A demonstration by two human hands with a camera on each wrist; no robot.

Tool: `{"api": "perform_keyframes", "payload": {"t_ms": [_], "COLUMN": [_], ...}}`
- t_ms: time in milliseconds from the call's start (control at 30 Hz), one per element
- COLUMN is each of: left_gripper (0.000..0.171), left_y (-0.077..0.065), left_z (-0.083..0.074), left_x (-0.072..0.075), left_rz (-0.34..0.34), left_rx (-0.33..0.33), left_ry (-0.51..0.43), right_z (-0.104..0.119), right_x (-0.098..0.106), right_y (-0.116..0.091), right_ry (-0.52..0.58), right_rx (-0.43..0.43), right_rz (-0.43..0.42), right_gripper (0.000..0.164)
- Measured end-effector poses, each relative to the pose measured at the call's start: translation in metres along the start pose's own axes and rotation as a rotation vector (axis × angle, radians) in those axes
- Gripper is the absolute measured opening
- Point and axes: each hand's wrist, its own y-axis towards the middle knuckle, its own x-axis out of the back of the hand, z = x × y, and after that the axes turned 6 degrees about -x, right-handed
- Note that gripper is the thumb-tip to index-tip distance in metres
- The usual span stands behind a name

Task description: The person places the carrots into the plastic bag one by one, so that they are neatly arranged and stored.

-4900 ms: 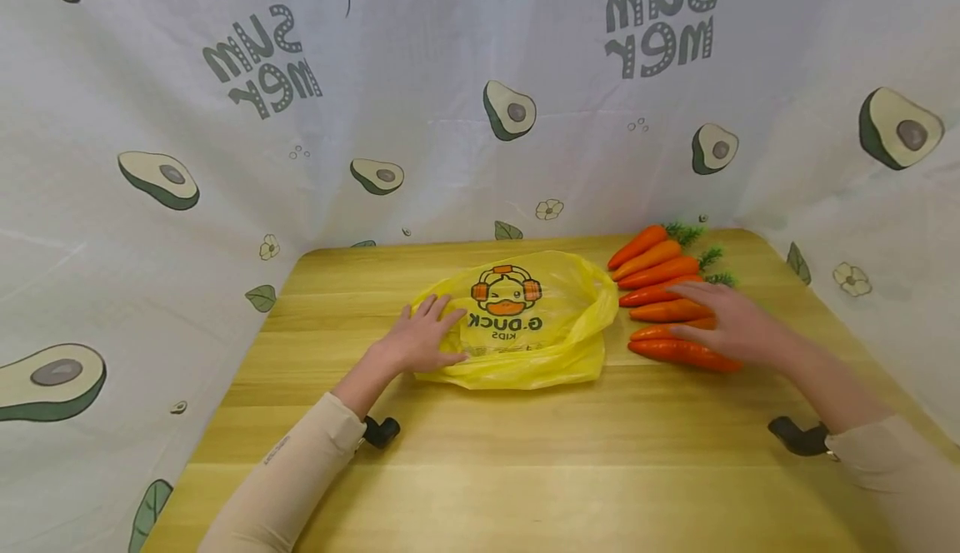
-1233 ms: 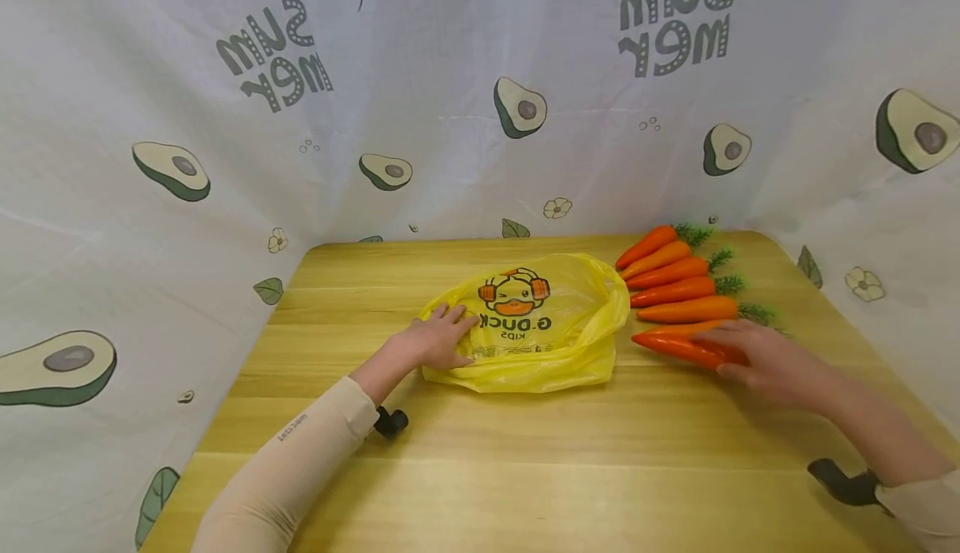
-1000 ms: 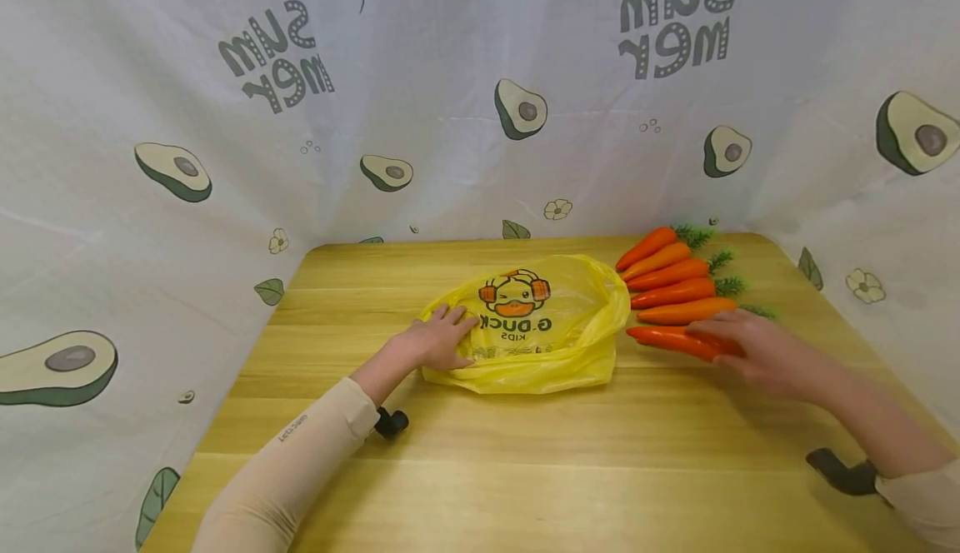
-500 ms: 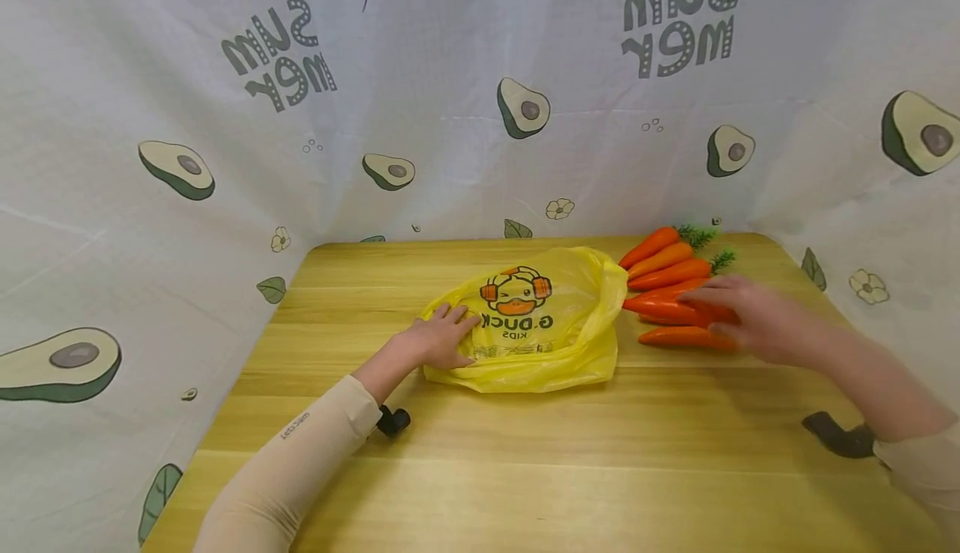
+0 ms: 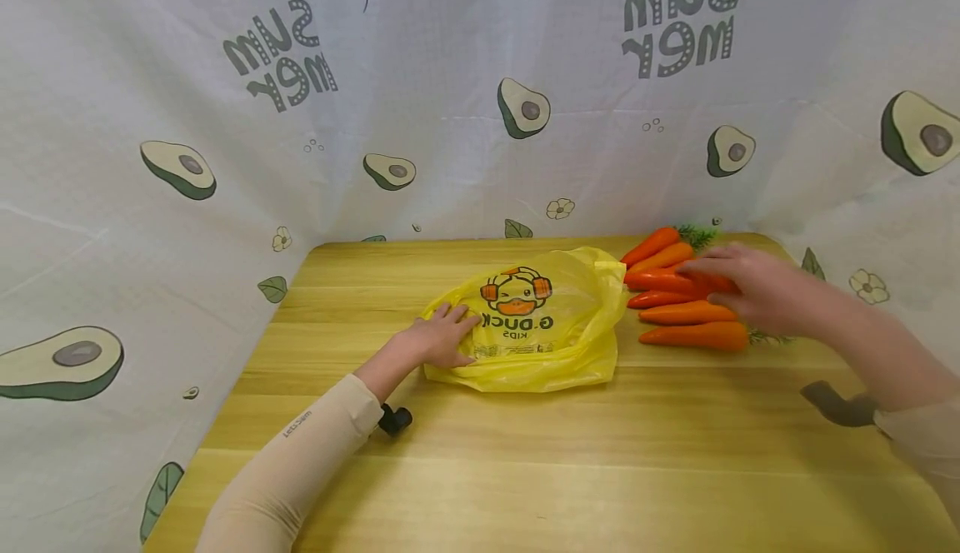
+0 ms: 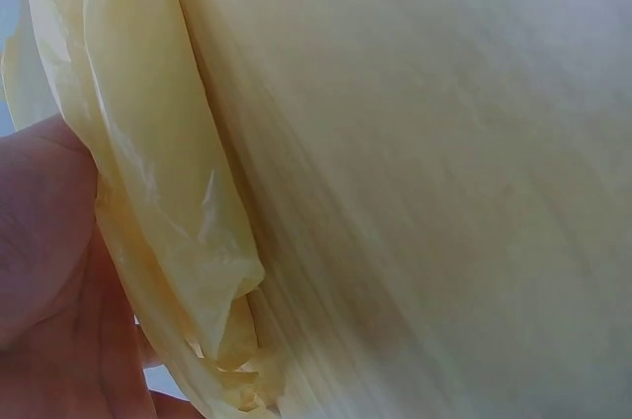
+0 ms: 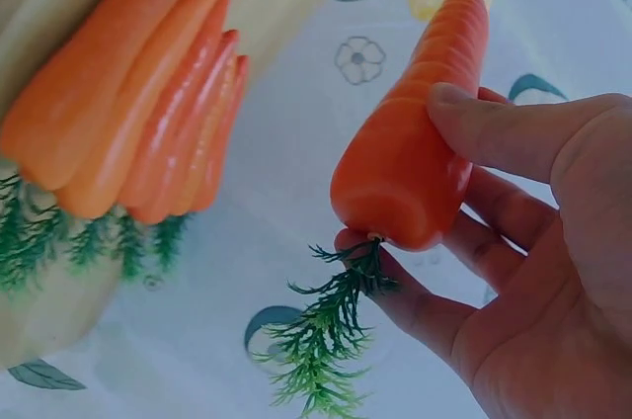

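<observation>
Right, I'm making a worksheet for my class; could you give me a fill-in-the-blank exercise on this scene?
1. The left hand touches a bag whose colour is ____.
2. The bird in the cartoon on the bag is a ____.
3. The right hand holds a carrot with a leafy top coloured ____.
Answers: yellow; duck; green.

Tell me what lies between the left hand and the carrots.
The yellow bag lies between the left hand and the carrots, as the head view shows.

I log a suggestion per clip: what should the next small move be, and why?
Probably ease the held carrot left towards the yellow bag: the right hand grips it, its tip points that way, and the left hand touches the bag.
</observation>
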Motion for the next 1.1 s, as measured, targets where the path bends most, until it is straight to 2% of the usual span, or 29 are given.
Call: {"api": "perform_keyframes", "payload": {"t_ms": [467, 600, 767, 1100], "left_gripper": [0.079, 0.079, 0.079, 0.078], "left_y": [0.002, 0.002, 0.002, 0.001], "left_z": [-0.005, -0.006, -0.007, -0.008], "left_x": [0.001, 0.001, 0.002, 0.005], "left_rz": [0.009, 0.008, 0.010, 0.028], "left_rx": [0.008, 0.015, 0.018, 0.024], "left_ry": [0.005, 0.004, 0.009, 0.005], "right_z": [-0.001, 0.004, 0.016, 0.052], "right_x": [0.029, 0.033, 0.030, 0.015], "right_y": [0.020, 0.026, 0.037, 0.069], "right_ry": [-0.018, -0.020, -0.016, 0.066], "right_rx": [-0.069, -0.054, -0.014, 0.007], "right_rz": [-0.038, -0.049, -0.047, 0.041], "right_gripper": [0.045, 0.045, 0.048, 0.047]}}
